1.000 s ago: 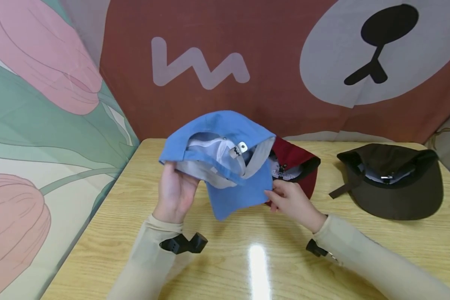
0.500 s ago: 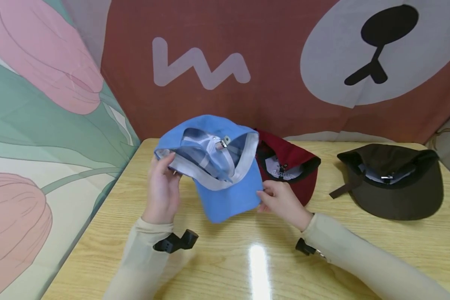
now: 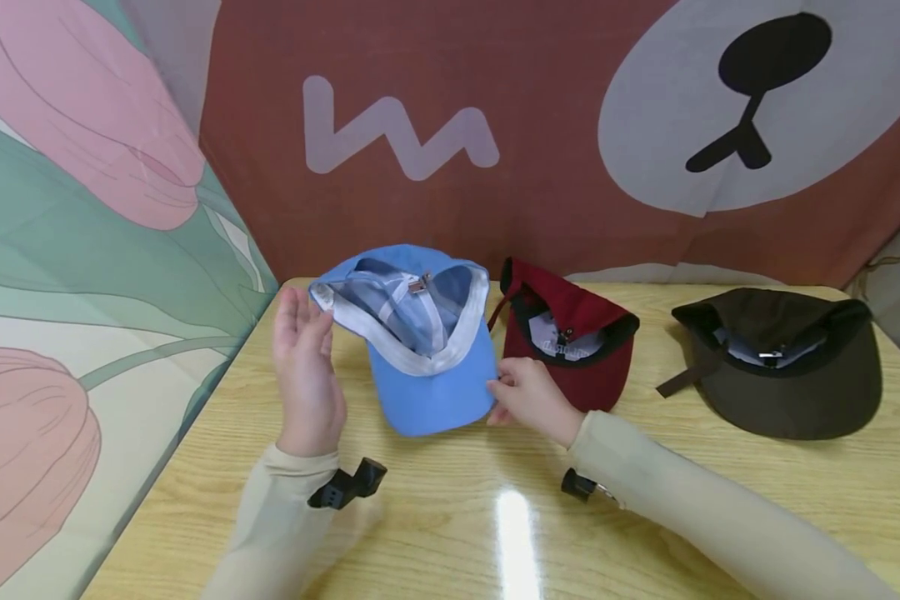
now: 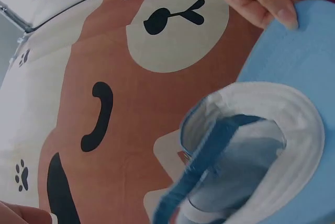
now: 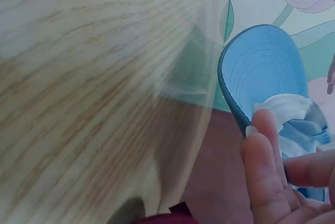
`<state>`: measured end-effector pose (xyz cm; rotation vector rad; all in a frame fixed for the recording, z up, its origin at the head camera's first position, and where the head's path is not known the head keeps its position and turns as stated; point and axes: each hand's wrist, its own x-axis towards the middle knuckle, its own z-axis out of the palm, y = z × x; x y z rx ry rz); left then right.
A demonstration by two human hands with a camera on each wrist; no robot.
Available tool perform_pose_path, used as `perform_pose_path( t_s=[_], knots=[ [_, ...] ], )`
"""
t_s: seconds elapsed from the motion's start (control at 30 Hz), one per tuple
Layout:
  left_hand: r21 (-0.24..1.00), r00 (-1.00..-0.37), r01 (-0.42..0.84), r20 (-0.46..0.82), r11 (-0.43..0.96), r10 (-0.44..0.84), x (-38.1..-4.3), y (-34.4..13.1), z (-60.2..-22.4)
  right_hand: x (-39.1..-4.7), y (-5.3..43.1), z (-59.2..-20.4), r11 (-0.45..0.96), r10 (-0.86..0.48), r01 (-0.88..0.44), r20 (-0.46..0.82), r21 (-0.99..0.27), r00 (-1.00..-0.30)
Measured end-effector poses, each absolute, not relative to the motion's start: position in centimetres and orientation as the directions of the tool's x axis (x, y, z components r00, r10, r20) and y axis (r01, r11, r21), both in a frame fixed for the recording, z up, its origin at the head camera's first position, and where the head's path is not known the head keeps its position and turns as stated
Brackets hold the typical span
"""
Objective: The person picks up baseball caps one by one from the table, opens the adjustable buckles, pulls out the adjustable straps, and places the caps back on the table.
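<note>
A light blue baseball cap (image 3: 433, 402) sits upturned at the table's middle left, its pale sweatband and inner seams showing. Thumb and fingers of my right hand (image 3: 534, 398) pinch the right edge of its brim. In the right wrist view, the fingertips (image 5: 263, 119) grip that brim edge close to the sweatband. My left hand (image 3: 307, 375) is beside the cap's left side, fingers straight and pointing up, the thumb near the cap's rim. The left wrist view shows the cap's back strap (image 4: 196, 164) crossing its opening.
A dark red cap (image 3: 596, 379) lies upturned just right of the blue one. Farther right rests a dark brown cap (image 3: 802, 408) with its strap hanging loose. All are on a wooden table (image 3: 435, 533), with a printed cloth (image 3: 540, 192) hanging behind.
The blue cap has moved left and down, away from the red cap, and tilted so its inside faces up more. My left hand has released its rim; my right hand keeps hold of the brim.
</note>
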<state>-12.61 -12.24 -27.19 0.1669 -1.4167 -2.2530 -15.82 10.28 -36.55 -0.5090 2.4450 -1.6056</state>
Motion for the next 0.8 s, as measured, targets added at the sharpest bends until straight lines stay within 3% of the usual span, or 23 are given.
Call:
perform_pose_path(
  t_s=[0.8],
  knots=[
    [0.899,-0.916,0.263,0.12,-0.349,-0.383,-12.8,-11.0,-28.2,-18.0,7.9,-38.1,0.277,-0.354,0.064,-0.164,-0.959,-0.921]
  ],
)
